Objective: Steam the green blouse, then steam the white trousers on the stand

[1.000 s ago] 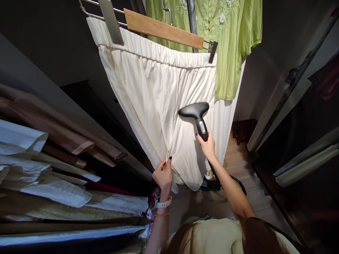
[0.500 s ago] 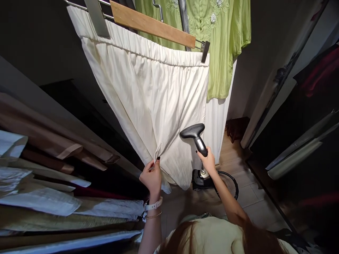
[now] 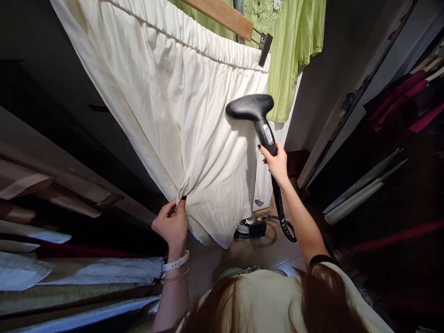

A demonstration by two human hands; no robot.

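A cream skirt with an elastic waist hangs from a wooden clip hanger in front of me. My left hand is closed, pinching the skirt's cloth low on its left side and pulling it taut. My right hand is wrapped round the handle of a black garment steamer head, which is pressed against the skirt's upper right part. The steamer's black hose runs down to its base unit on the floor.
A green embroidered blouse hangs behind the skirt. Folded and hanging clothes fill shelves on my left. A dark wardrobe with red garments stands on the right. Wooden floor shows below the skirt.
My right hand dipped with the steamer head, then raised it up the skirt toward the waistband. My left hand, still pinching the cloth, shifted left and lower in view.
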